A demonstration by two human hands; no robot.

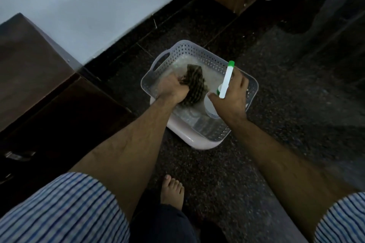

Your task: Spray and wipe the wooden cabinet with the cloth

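Over the perforated basket (199, 53), the patterned cloth (194, 87) is clutched by the left hand (171, 89), while the spray bottle (226, 81), its body largely hidden, is gripped by the right hand (232, 94).

The person wears a short-sleeved shirt with fine blue and white stripes; the left sleeve (65, 209) ends above the elbow, and the right sleeve (343, 219) shows the same stripes at the frame's lower corner. Both forearms are bare, with no watch or band at either wrist. Dark navy trousers (162, 225) cover the legs. One bare foot (172, 188) shows below, toes uncovered.
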